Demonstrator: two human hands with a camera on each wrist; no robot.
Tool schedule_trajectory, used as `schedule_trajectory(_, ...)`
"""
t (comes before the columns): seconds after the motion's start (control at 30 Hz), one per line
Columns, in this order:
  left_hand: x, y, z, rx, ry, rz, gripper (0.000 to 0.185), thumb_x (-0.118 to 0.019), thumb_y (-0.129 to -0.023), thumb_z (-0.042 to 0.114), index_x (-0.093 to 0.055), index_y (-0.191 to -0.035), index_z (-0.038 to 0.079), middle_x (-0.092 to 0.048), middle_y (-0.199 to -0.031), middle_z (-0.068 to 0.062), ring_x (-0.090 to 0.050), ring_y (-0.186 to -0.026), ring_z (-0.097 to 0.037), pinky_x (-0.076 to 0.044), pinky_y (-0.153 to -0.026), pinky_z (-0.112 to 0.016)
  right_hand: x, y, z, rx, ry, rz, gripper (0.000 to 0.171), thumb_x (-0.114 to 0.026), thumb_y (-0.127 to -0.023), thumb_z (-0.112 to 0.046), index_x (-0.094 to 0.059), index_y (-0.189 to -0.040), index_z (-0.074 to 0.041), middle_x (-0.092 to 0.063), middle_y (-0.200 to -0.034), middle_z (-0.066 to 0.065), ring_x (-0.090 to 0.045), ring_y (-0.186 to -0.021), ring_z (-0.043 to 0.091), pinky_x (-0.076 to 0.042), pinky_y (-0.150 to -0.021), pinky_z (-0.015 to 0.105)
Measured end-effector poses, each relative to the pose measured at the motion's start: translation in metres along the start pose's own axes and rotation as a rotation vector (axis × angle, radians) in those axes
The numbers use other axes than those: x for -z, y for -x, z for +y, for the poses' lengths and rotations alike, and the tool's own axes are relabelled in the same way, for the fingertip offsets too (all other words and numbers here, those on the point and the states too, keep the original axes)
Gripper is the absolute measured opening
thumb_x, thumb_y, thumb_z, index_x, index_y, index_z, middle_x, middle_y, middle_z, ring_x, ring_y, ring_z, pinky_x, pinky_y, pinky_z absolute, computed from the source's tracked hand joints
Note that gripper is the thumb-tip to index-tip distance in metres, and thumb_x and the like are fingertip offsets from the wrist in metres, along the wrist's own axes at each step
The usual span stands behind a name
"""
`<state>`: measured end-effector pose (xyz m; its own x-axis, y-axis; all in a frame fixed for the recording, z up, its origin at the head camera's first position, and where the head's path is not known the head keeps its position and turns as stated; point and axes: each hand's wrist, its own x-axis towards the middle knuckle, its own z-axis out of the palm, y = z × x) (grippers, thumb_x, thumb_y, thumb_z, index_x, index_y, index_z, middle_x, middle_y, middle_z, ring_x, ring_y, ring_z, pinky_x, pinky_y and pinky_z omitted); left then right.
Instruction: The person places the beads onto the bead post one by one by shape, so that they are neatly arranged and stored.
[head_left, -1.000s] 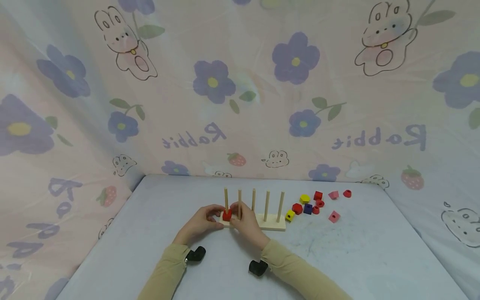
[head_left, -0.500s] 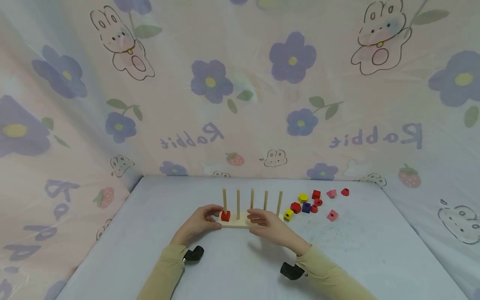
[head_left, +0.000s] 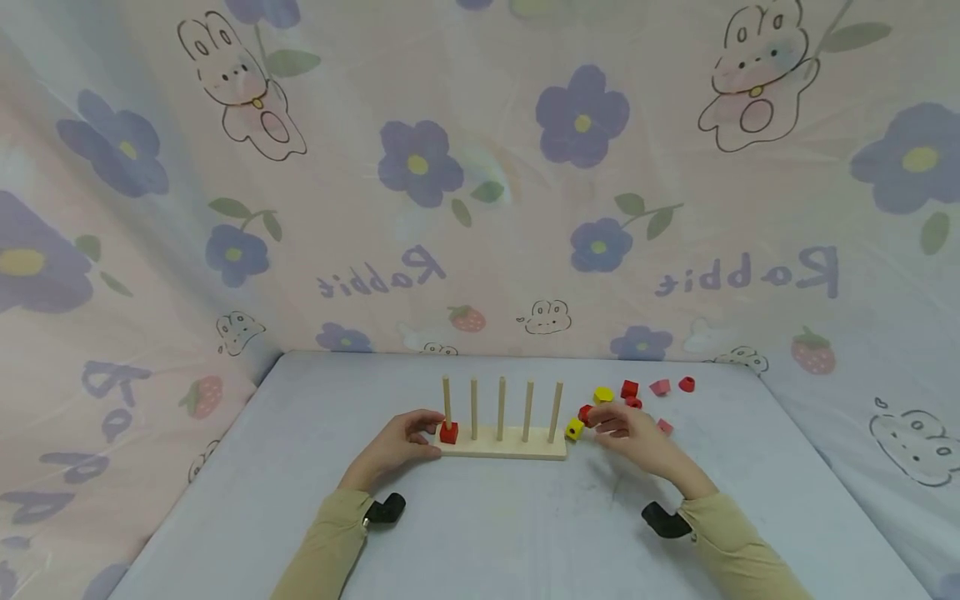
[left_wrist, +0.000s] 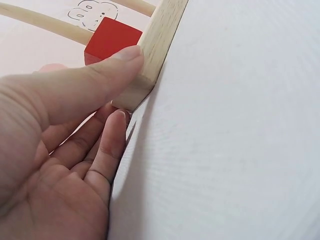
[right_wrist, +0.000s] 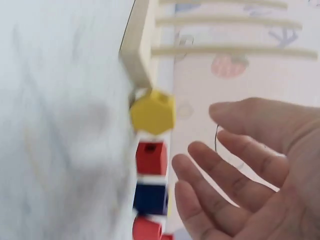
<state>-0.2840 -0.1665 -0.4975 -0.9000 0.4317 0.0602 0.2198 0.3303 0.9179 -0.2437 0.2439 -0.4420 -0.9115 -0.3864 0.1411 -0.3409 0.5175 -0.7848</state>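
Observation:
A wooden peg board with several upright pegs stands on the table. A red block sits at the foot of its leftmost peg. My left hand holds the board's left end, the thumb on the front edge beside the red block and the other fingers curled around behind. To the right of the board, my right hand hovers over loose blocks, holding nothing, its fingers spread and slightly bent. Closest to it are a yellow block, a red block and a dark blue block.
More loose pieces lie farther back on the right: a yellow hexagon, a red cube, a pink block and a red rounded piece. Another pink block is partly behind the right hand. A printed curtain hangs behind the table.
My right hand has left the red block on the leftmost peg and moved right, past the board to the loose blocks. The left hand stays at the board's left end.

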Motion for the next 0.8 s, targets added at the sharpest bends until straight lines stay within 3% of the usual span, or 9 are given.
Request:
schedule_trajectory(0.1, 0.000, 0.000, -0.002, -0.002, -0.004, -0.002, 0.054, -0.075, -0.069, 0.011, -0.053, -0.118, 0.014, -0.056, -0.105, -0.006, -0.056, -0.082, -0.021, -0.046, -0.074, -0.029, 0.009, 0.002, 0.013, -0.023, 0.127, 0.085, 0.034, -0.064, -0.080, -0.006, -0.052, -0.112, 0.001, -0.056, -0.107, 0.017, -0.056, -0.092, 0.029, -0.048, -0.076, 0.038)
schedule_trajectory(0.2, 0.000, 0.000, -0.002, 0.005, -0.003, -0.006, 0.053, -0.075, -0.069, 0.012, -0.053, -0.118, 0.014, -0.056, -0.104, -0.005, -0.056, -0.080, -0.021, -0.046, -0.073, -0.030, 0.015, 0.002, 0.026, -0.058, 0.153, 0.128, 0.037, -0.065, -0.079, -0.002, -0.052, -0.113, 0.001, -0.055, -0.110, 0.017, -0.057, -0.091, 0.029, -0.049, -0.075, 0.036)
schedule_trajectory(0.43, -0.001, -0.001, -0.001, 0.037, -0.020, 0.000, 0.054, -0.076, -0.069, 0.014, -0.053, -0.118, 0.015, -0.055, -0.104, -0.005, -0.055, -0.080, -0.021, -0.046, -0.072, -0.029, 0.021, -0.003, 0.041, -0.076, 0.165, 0.142, 0.040, -0.065, -0.078, -0.001, -0.051, -0.115, 0.001, -0.055, -0.109, 0.018, -0.057, -0.086, 0.025, -0.049, -0.072, 0.033)
schedule_trajectory(0.57, 0.000, -0.001, 0.001, 0.029, 0.008, -0.007, 0.054, -0.074, -0.070, 0.008, -0.052, -0.119, 0.010, -0.055, -0.105, -0.008, -0.055, -0.080, -0.025, -0.046, -0.071, -0.028, 0.022, -0.010, 0.048, -0.079, 0.189, 0.145, 0.041, -0.066, -0.077, -0.001, -0.051, -0.115, 0.000, -0.056, -0.106, 0.016, -0.056, -0.083, 0.023, -0.049, -0.072, 0.033)
schedule_trajectory(0.67, 0.001, -0.002, 0.001, 0.010, 0.032, -0.014, 0.054, -0.074, -0.070, 0.004, -0.052, -0.119, 0.006, -0.055, -0.105, -0.011, -0.054, -0.080, -0.027, -0.046, -0.070, -0.029, 0.021, -0.016, 0.052, -0.078, 0.236, 0.136, 0.041, -0.067, -0.076, -0.001, -0.052, -0.114, 0.000, -0.057, -0.102, 0.014, -0.054, -0.079, 0.021, -0.049, -0.069, 0.032)
schedule_trajectory(0.8, 0.000, -0.001, -0.002, 0.023, 0.010, -0.008, 0.054, -0.075, -0.069, 0.008, -0.053, -0.118, 0.011, -0.055, -0.104, -0.008, -0.055, -0.080, -0.023, -0.046, -0.072, -0.028, 0.018, -0.022, 0.055, -0.077, 0.301, 0.133, 0.039, -0.067, -0.074, 0.000, -0.054, -0.111, 0.000, -0.057, -0.096, 0.012, -0.051, -0.073, 0.019, -0.046, -0.064, 0.031)
